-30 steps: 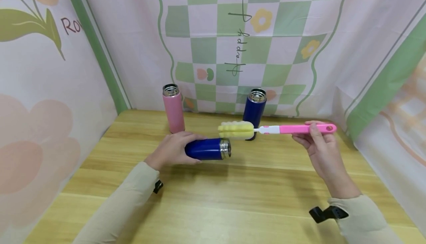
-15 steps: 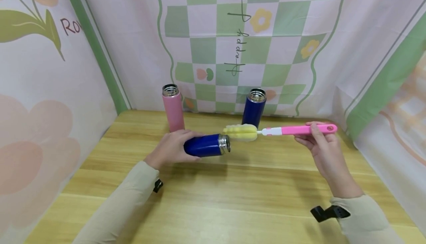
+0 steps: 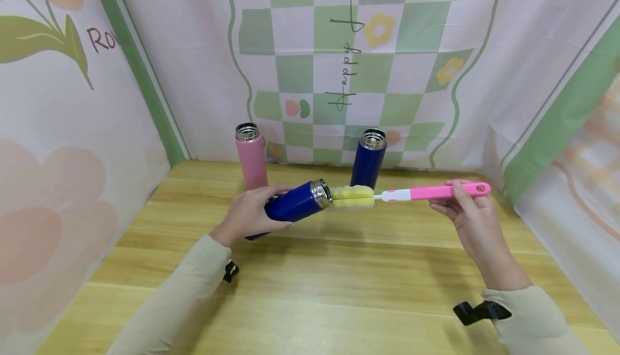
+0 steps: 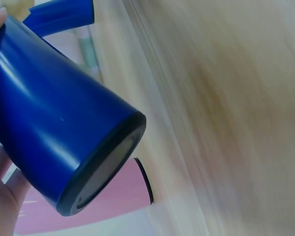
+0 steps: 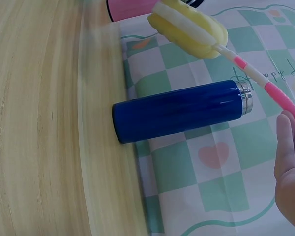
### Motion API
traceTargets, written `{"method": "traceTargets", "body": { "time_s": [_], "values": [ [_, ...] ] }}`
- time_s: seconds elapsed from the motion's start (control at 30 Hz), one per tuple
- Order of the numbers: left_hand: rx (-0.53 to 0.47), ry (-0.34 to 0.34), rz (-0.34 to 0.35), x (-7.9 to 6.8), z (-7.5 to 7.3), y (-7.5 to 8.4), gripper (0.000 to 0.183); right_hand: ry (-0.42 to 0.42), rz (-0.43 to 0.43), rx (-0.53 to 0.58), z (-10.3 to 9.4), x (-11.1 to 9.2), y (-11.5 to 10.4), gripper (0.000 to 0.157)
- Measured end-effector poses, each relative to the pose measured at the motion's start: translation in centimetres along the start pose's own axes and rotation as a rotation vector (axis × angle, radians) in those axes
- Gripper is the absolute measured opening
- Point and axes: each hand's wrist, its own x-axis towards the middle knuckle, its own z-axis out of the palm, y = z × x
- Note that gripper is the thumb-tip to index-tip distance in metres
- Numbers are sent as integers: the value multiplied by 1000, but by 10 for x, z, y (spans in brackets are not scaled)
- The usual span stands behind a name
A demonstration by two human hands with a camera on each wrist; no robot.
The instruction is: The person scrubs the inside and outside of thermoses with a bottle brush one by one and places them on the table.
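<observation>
My left hand point(image 3: 252, 212) grips a blue flask point(image 3: 296, 203) round its body. The flask has no lid and is tilted, its steel mouth up to the right and its base low on the left. In the left wrist view its dark-rimmed base point(image 4: 105, 167) faces the camera. My right hand point(image 3: 471, 215) holds a bottle brush by its pink handle point(image 3: 431, 191), thumb on top. The brush's yellow and white sponge head point(image 3: 356, 196) lies level, its tip right at the flask's mouth. In the right wrist view the sponge head point(image 5: 187, 29) points away from my hand point(image 5: 291, 167).
An open pink flask point(image 3: 252, 158) stands upright behind my left hand. Another open blue flask point(image 3: 369, 158) stands upright at the back, partly behind the brush head. Both are on the wooden table point(image 3: 339, 301), near the patterned cloth point(image 3: 334, 70) that hangs behind.
The left hand has tipped the flask's mouth upward from nearly level. The brush head has shifted slightly right and down, and now lines up with the mouth.
</observation>
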Motion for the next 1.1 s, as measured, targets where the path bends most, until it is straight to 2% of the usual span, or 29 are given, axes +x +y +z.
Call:
{"method": "traceTargets", "body": {
  "time_s": [0.33, 0.6, 0.8, 1.1],
  "values": [
    [-126, 14, -94, 2, 2, 4, 75, 12, -48, 114, 3, 0, 0, 20],
    [-209, 22, -146, 3, 3, 7, 76, 29, -68, 144, 6, 0, 0, 19],
    [-337, 17, -206, 1, 7, 9, 75, 23, -92, 192, 8, 0, 1, 20],
    [-576, 3, -362, 0, 12, 16, 75, 22, -111, 243, 10, 0, 2, 21]
  ]
}}
